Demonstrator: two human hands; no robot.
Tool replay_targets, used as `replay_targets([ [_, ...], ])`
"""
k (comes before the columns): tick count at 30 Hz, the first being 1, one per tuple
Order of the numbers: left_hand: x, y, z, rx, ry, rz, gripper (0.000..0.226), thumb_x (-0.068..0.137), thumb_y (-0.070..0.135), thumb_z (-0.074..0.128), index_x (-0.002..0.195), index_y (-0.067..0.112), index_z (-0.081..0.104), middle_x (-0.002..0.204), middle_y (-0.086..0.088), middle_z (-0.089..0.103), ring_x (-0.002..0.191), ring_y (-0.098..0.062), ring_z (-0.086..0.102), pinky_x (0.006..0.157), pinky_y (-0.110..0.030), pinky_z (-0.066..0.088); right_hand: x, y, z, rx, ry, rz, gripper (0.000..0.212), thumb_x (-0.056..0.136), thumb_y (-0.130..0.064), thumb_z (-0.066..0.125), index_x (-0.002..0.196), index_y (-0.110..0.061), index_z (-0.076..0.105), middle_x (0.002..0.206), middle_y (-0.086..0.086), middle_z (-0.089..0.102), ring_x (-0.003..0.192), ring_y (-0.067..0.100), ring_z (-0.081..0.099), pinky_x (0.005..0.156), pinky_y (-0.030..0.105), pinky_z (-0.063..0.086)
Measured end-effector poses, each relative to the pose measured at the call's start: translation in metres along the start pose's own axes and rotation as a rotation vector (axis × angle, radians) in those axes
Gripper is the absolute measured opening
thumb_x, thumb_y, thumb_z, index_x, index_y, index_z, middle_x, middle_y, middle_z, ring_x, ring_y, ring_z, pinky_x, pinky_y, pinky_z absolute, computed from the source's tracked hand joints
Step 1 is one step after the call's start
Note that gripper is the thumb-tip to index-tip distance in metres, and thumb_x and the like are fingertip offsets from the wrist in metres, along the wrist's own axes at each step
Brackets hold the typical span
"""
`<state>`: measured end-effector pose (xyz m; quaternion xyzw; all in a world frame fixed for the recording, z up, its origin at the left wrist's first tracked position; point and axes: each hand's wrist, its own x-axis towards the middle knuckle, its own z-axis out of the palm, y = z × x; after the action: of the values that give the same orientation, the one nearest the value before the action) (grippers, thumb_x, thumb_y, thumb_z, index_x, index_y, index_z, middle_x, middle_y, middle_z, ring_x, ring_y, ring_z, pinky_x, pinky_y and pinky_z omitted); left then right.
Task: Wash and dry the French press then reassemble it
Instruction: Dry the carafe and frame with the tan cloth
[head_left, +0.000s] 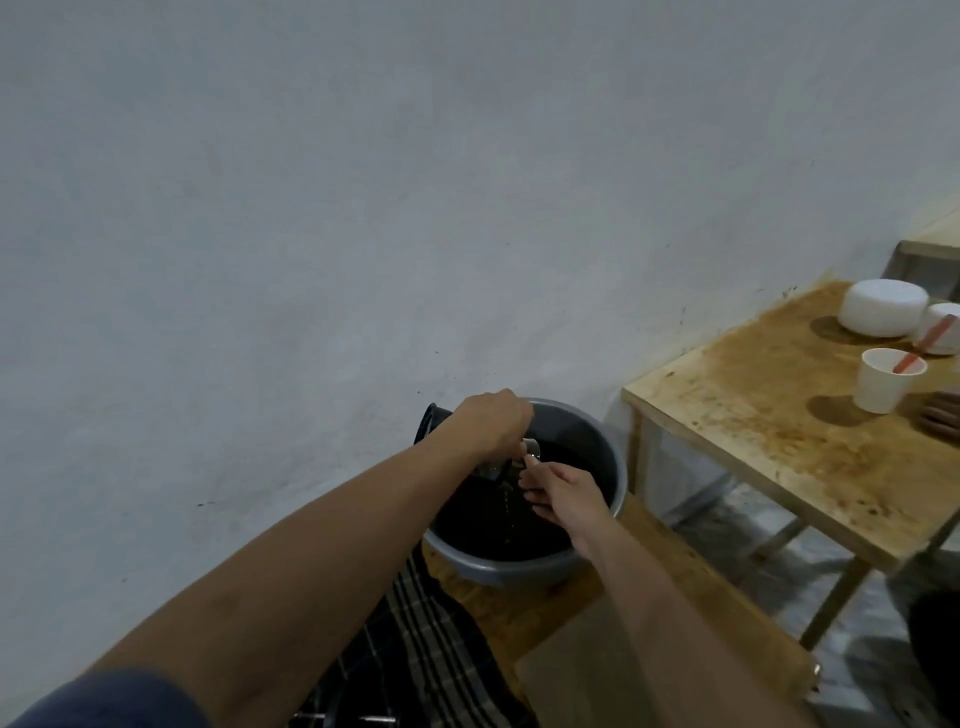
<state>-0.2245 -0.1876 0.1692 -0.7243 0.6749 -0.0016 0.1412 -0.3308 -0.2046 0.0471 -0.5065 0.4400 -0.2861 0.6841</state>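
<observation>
From the head view, I have both hands over the grey basin (597, 431), which sits on a low wooden desk (696, 587) and holds dark water. My left hand (491, 423) is closed in a fist-like grip over the French press part (498, 467), a glassy, metallic piece held just above the water near the basin's far-left side; most of it is hidden under my knuckles, so I cannot say whether it is the beaker or the plunger. My right hand (563, 491) reaches in from the near side, its fingers pinched close against the same piece, seemingly rubbing or steadying it. How firmly that right grip holds the piece, I cannot tell.

A checked cloth (426, 639) lies on the desk just beside the basin, toward me. Behind the basin's left rim stands a dark object (434, 421), too hidden to name. To the right a stained second desk (769, 415) carries a paper cup (883, 382) with an orange stick in it and white containers (883, 309) further back.

I judge this to be the washing step, with drying and reassembly not yet done. The next move, as I see it, calls for lifting the piece clear of the water, letting it drip, and bringing it to the checked cloth without loosening my wet left grip.
</observation>
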Motion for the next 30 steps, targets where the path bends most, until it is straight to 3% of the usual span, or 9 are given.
replay_targets([
  [8,-0.042,-0.027,0.021,-0.419,0.082,-0.003,0.024,0.09,0.031,0.061,0.102,0.01,0.065,0.1,-0.006,0.062,0.087,-0.018,0.05,0.072,-0.025,0.036,-0.034,-0.003,-0.019,-0.061,0.003,-0.172,0.015,0.095,-0.028,0.058,0.094,-0.018,0.069,0.094,0.003,0.072,0.092,0.015,0.068,0.083,0.027,0.055],
  [11,-0.071,-0.033,0.043,-0.702,0.229,-0.063,0.028,0.091,0.036,0.062,0.098,0.009,0.066,0.09,-0.007,0.064,0.086,-0.024,0.058,0.07,-0.032,0.042,-0.053,0.015,-0.04,-0.108,0.178,-0.242,0.013,0.096,-0.024,0.057,0.09,-0.02,0.068,0.088,0.004,0.071,0.087,0.017,0.069,0.073,0.023,0.054],
  [14,-0.101,-0.03,0.07,-0.973,0.347,-0.077,0.026,0.09,0.038,0.063,0.091,0.011,0.066,0.085,-0.011,0.069,0.081,-0.026,0.065,0.076,-0.043,0.052,-0.069,0.053,-0.053,-0.472,0.325,-0.179,0.016,0.095,-0.017,0.057,0.081,-0.02,0.065,0.085,0.001,0.067,0.086,0.02,0.065,0.061,0.018,0.042],
  [16,-0.117,-0.024,0.086,-1.1,0.384,-0.062,0.023,0.09,0.039,0.062,0.089,0.017,0.065,0.082,-0.01,0.069,0.079,-0.026,0.066,0.076,-0.049,0.053,-0.08,0.089,-0.054,-0.782,0.215,-0.052,0.012,0.093,-0.023,0.06,0.1,-0.017,0.066,0.107,0.007,0.066,0.099,0.023,0.06,0.07,0.02,0.046],
  [17,-0.123,-0.02,0.092,-1.149,0.398,-0.063,0.021,0.09,0.04,0.062,0.087,0.02,0.065,0.081,-0.008,0.069,0.078,-0.026,0.066,0.076,-0.049,0.053,-0.084,0.111,-0.054,-0.953,0.108,0.0,0.033,0.091,-0.036,0.06,0.118,-0.017,0.061,0.125,0.01,0.06,0.113,0.025,0.055,0.086,0.027,0.047],
  [20,-0.147,-0.012,0.113,-1.312,0.435,-0.074,0.016,0.092,0.036,0.062,0.086,0.022,0.067,0.08,-0.005,0.069,0.078,-0.025,0.067,0.074,-0.045,0.054,-0.1,0.17,-0.048,-1.277,-0.039,0.063,0.076,0.085,-0.069,0.045,0.147,-0.028,0.031,0.16,0.006,0.018,0.147,0.031,0.013,0.116,0.048,0.016],
  [23,-0.164,-0.006,0.127,-1.468,0.433,-0.09,0.016,0.094,0.029,0.06,0.093,0.015,0.069,0.083,-0.003,0.072,0.079,-0.018,0.07,0.073,-0.037,0.057,-0.111,0.186,-0.045,-1.332,0.133,-0.107,0.048,0.095,-0.057,0.034,0.136,-0.033,0.043,0.153,-0.001,0.031,0.144,0.022,0.021,0.114,0.045,0.018],
  [26,-0.175,-0.005,0.137,-1.569,0.455,-0.123,0.018,0.095,0.03,0.058,0.093,0.015,0.069,0.087,-0.009,0.073,0.083,-0.024,0.071,0.077,-0.043,0.059,-0.111,0.181,-0.044,-1.264,0.289,-0.198,0.02,0.098,-0.037,0.039,0.109,-0.027,0.053,0.124,-0.005,0.054,0.124,0.018,0.046,0.104,0.039,0.034],
  [30,-0.181,-0.014,0.144,-1.586,0.453,-0.144,0.015,0.096,0.024,0.057,0.098,0.012,0.066,0.086,-0.005,0.072,0.08,-0.018,0.07,0.07,-0.028,0.057,-0.118,0.129,-0.039,-0.426,0.456,-0.073,0.018,0.101,-0.035,0.04,0.095,-0.022,0.05,0.095,0.005,0.059,0.096,0.03,0.06,0.087,0.05,0.051],
])
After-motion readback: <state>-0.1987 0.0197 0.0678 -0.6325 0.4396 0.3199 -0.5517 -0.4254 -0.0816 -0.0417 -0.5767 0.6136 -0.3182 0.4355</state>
